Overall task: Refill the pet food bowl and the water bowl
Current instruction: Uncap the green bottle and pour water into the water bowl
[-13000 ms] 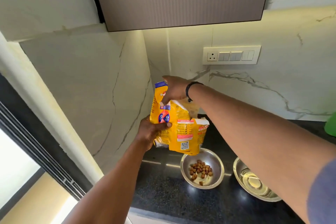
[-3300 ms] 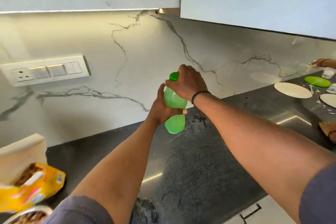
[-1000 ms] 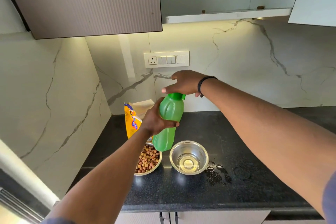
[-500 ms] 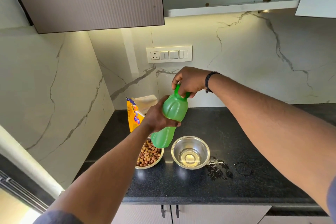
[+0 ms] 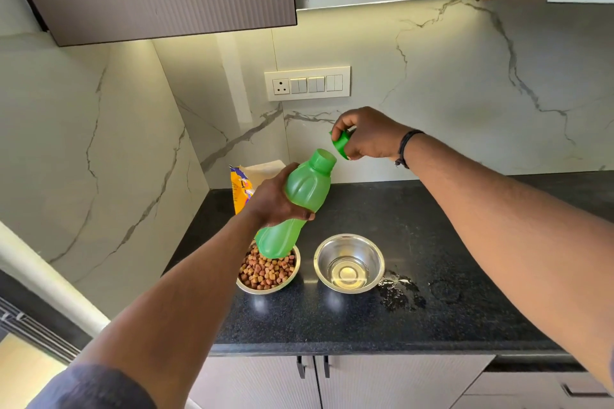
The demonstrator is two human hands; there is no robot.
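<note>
While the cap is off and pouring has not begun, items stand as follows. Left hand (image 5: pixel 277 201): fingers wrapped round the waist of the green bottle (image 5: pixel 297 206), thumb across its front; bottle held in the air, tilted with its open neck up and to the right, its base hanging over the food bowl (image 5: pixel 267 271), presumably so the mouth can be swung toward the neighbouring dish. Right hand (image 5: pixel 367 134): fingers curled about the green cap (image 5: pixel 341 143), pinching it just beside and above the bottle's mouth, apart from it; likely kept in hand for resealing. Food bowl: steel, heaped with brown kibble, on the black counter (image 5: pixel 365 319); this half of the task appears done. Water bowl (image 5: pixel 349 262): steel, just right of the food bowl, holding only a shallow pool; it sits below and well apart from both hands, not yet under the neck. Yellow food bag (image 5: pixel 241 189): standing against the wall behind the left hand, put aside. Wet patch (image 5: pixel 400 292): on the counter beside the water bowl, a reason to pour slowly.
</note>
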